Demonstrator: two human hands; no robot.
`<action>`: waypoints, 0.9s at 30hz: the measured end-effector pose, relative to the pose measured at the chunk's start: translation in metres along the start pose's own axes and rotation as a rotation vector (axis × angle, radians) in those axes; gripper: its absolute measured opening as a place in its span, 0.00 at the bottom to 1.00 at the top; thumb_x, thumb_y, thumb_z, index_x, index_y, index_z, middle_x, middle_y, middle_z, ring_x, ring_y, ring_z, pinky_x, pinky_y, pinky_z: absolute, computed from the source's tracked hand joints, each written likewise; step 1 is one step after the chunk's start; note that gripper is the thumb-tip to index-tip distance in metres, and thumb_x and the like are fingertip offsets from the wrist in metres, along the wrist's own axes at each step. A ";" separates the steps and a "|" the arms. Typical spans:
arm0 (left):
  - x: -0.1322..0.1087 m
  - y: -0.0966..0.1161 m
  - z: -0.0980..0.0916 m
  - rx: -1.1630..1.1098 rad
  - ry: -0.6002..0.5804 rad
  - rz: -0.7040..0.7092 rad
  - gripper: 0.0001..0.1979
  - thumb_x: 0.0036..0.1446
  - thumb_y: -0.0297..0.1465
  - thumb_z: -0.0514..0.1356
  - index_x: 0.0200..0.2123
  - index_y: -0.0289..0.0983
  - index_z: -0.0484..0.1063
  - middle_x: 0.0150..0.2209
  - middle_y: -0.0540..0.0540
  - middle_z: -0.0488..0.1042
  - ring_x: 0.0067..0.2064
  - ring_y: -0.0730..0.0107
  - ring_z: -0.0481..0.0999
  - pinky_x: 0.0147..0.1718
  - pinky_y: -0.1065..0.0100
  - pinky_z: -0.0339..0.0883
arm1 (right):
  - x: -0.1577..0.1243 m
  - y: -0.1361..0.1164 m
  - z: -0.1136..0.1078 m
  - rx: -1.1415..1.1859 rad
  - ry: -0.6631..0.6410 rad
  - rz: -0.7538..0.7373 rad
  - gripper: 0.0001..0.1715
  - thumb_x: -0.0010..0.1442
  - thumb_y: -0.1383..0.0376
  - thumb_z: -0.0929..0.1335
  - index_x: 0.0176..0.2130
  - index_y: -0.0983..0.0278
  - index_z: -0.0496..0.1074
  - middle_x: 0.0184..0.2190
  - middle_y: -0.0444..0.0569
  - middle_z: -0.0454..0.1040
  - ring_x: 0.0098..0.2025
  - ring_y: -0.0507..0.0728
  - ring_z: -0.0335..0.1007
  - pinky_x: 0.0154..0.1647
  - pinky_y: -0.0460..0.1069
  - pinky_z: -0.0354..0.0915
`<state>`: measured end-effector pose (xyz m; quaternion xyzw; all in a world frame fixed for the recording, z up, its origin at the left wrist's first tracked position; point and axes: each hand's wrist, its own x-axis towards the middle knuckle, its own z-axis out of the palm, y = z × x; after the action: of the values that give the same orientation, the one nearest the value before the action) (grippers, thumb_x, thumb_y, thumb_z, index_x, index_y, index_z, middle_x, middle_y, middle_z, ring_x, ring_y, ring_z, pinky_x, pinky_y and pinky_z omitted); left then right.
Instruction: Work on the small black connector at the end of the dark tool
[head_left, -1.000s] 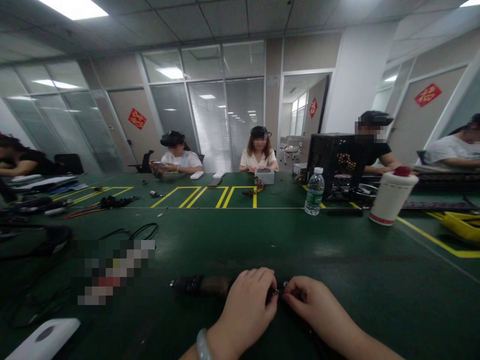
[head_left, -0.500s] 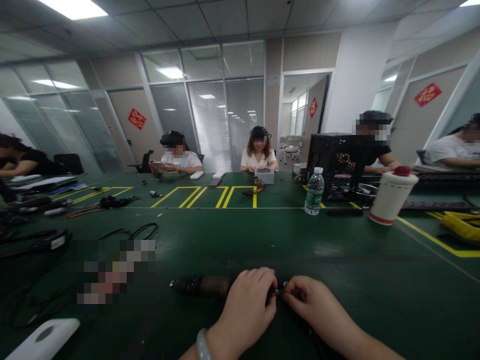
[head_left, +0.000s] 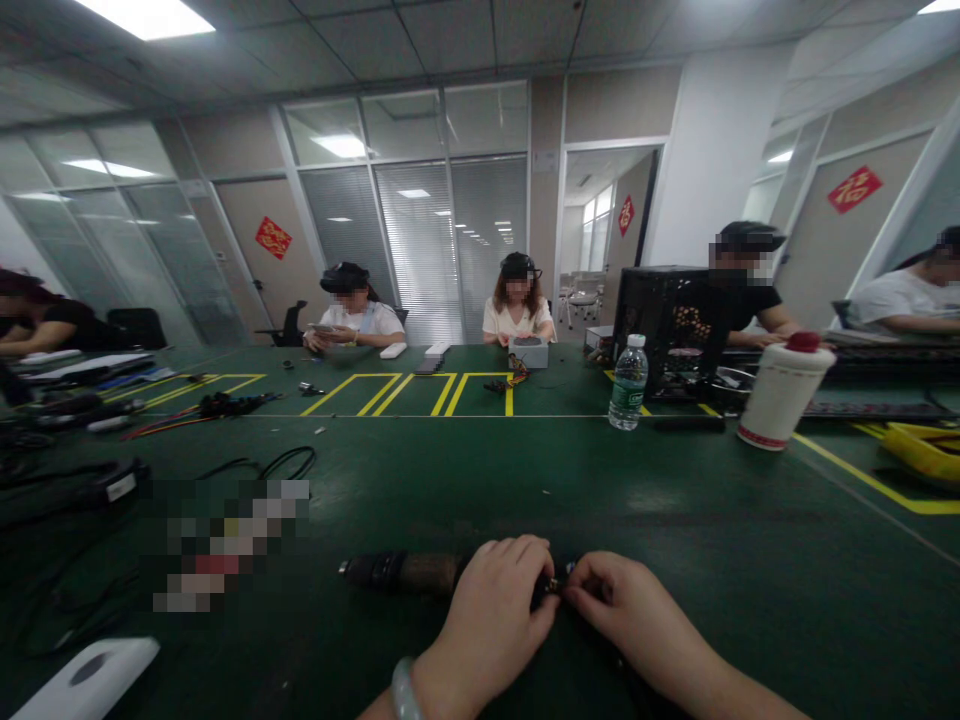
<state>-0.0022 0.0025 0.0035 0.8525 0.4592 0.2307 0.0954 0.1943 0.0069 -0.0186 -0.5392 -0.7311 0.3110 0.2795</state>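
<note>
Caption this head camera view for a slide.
Left hand and right hand pinch a small metal part over a green workbench.

Working on a dark cylindrical tool (head_left: 397,572) at the green desk (head_left: 675,500)
The left hand (head_left: 491,630) is wrapping around its end while the right hand (head_left: 630,610) is pinching a small metal tip (head_left: 553,583).

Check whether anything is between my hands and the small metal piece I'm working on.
Nothing visible stands in the way. Your left hand and right hand are both right at the small metal piece, at the end of the dark cylindrical object. Your fingers hide part of it.
</note>
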 end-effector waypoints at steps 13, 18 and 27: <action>-0.001 -0.001 0.000 -0.040 0.006 0.009 0.10 0.54 0.22 0.57 0.38 0.41 0.68 0.49 0.50 0.72 0.49 0.61 0.70 0.50 0.58 0.60 | 0.000 0.001 0.000 0.005 0.013 -0.008 0.05 0.58 0.68 0.68 0.31 0.61 0.75 0.28 0.41 0.75 0.30 0.53 0.70 0.30 0.43 0.59; -0.001 0.000 -0.001 -0.063 0.019 0.001 0.14 0.52 0.22 0.59 0.41 0.42 0.67 0.51 0.50 0.71 0.50 0.61 0.70 0.50 0.57 0.60 | 0.000 0.002 0.001 -0.003 0.010 -0.008 0.05 0.59 0.68 0.68 0.31 0.61 0.75 0.28 0.41 0.75 0.30 0.53 0.70 0.30 0.44 0.59; -0.001 -0.002 0.000 -0.063 0.006 0.029 0.12 0.54 0.21 0.59 0.39 0.43 0.68 0.51 0.54 0.71 0.50 0.63 0.69 0.50 0.58 0.59 | 0.000 0.001 0.001 -0.001 0.013 -0.014 0.06 0.59 0.68 0.68 0.31 0.61 0.75 0.28 0.41 0.75 0.30 0.53 0.70 0.30 0.43 0.59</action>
<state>-0.0039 0.0029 0.0030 0.8549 0.4399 0.2488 0.1174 0.1941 0.0071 -0.0196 -0.5362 -0.7332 0.3052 0.2860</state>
